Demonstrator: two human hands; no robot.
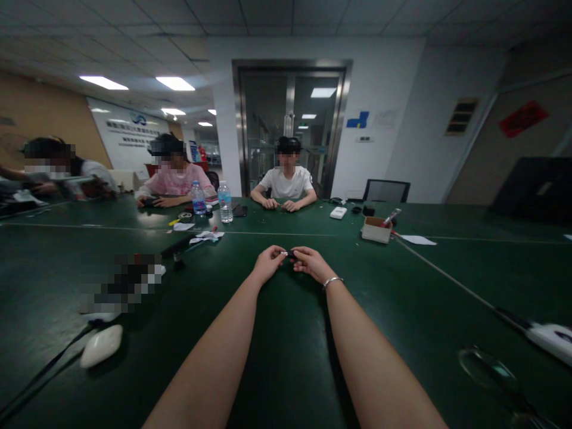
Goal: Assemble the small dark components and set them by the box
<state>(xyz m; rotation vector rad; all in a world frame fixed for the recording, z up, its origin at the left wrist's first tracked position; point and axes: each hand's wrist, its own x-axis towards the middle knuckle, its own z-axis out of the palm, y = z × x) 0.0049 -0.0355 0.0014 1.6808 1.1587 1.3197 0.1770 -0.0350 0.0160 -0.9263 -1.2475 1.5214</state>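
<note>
Both my hands meet above the green table (286, 333), near its middle. A small dark object (290, 254) is between them, too small to identify. My left hand (269, 263) pinches its left end, where something small and light shows at the fingertips. My right hand (310, 263) has thumb and fingers closed on the right end of the same object. A silver bracelet (333, 281) circles my right wrist.
Left lie a white mouse-like object (102, 346) and a blurred device (129, 283). Two water bottles (225, 202) stand beyond. A small box (376, 230), glasses (489, 367) and a white power strip (552, 341) are right. A person (288, 179) sits opposite.
</note>
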